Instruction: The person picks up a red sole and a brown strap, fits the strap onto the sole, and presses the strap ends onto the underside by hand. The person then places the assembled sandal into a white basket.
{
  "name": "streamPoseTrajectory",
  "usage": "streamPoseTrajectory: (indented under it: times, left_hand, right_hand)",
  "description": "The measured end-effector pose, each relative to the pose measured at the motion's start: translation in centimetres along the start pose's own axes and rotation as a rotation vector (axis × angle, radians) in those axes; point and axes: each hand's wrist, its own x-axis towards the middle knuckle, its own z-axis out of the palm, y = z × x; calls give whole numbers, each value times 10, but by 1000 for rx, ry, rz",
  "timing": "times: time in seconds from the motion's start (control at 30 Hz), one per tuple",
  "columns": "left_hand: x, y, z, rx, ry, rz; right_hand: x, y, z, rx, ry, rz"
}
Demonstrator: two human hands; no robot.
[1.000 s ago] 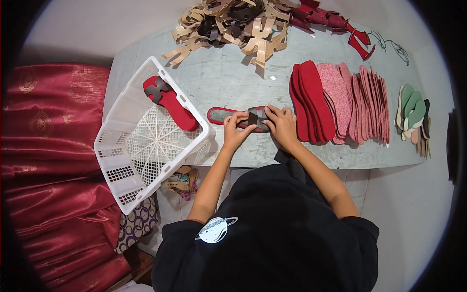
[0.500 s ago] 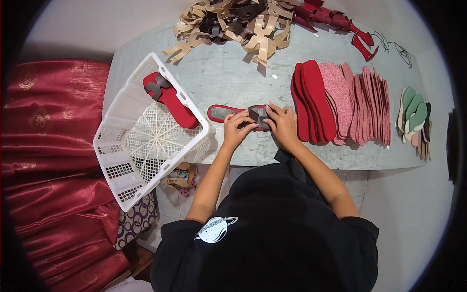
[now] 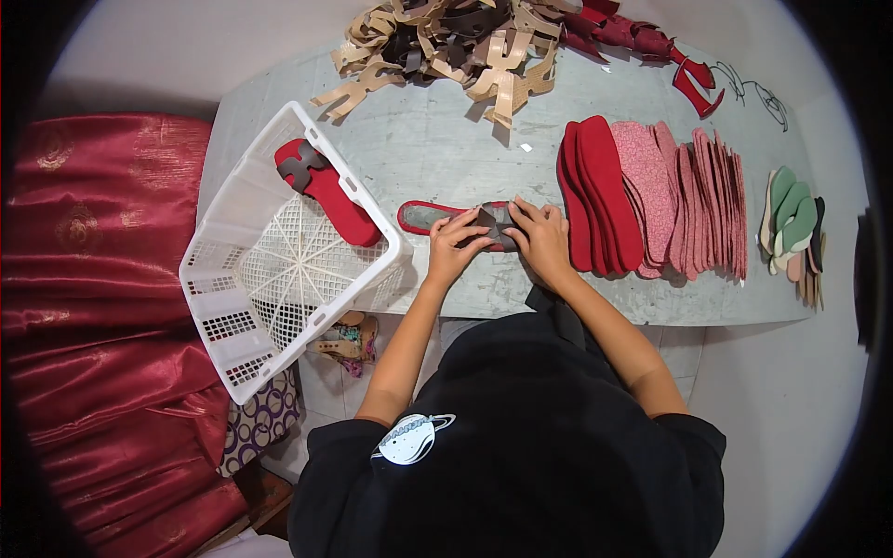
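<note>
A sandal sole (image 3: 416,216) with a red rim and a greyish middle lies crosswise on the table in front of me. Over its right part sits a dark brown sandal strap (image 3: 498,226). My left hand (image 3: 453,246) grips the strap's left side, thumb and fingers curled at its edges. On the other side my right hand (image 3: 544,235) holds the strap with bent fingers, close to the toe or heel end, which it partly covers. The strap's ends under the fingers are hidden.
At left, a white plastic basket (image 3: 395,249) holds a red sandal (image 3: 339,205) with a dark strap. Red soles (image 3: 605,195) and pink patterned soles (image 3: 688,200) stand stacked at right. Loose beige and brown straps (image 3: 502,74) are heaped at the back, near dark red straps (image 3: 642,42).
The strap's raised left part now looks flatter against the sole, and my left fingers have shifted slightly on it. My right hand stays nearly in place.
</note>
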Motion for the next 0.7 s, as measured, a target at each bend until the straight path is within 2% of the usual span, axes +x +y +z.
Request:
streamPoseTrajectory:
  times: [0.2,0.4,0.7]
  left_hand:
    - [1,1,0,-70,47,45]
    - [-1,5,-2,20,38,91]
    - [-4,14,-6,423,31,302]
  right_hand:
    - [0,0,0,-5,-16,4]
    - [0,0,0,-29,-5,-17]
    - [-1,1,1,-19,12,-23]
